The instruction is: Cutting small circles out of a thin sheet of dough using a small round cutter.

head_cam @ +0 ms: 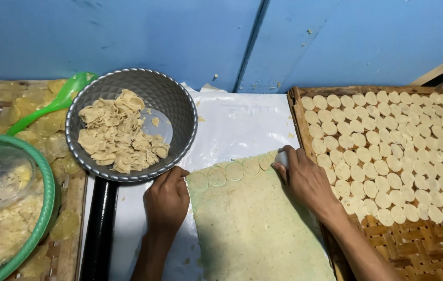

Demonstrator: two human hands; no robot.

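A flat sheet of pale speckled dough (255, 229) lies on a white plastic cover (237, 125). Several round cuts are pressed along its far edge. My right hand (304, 179) presses a small round white cutter (282, 157) into the sheet's far right corner. My left hand (167, 200) rests with curled fingers on the sheet's far left corner, beside the rim of a grey metal bowl (177, 101) that holds dough scraps (117, 135).
A woven bamboo tray (414, 250) on the right carries rows of cut dough rounds (388, 151). A black roller (99, 229) lies left of the sheet. A green basket (44, 208) with a clear bowl, a green spoon (50, 106) and a blue wall (180, 36) lie beyond.
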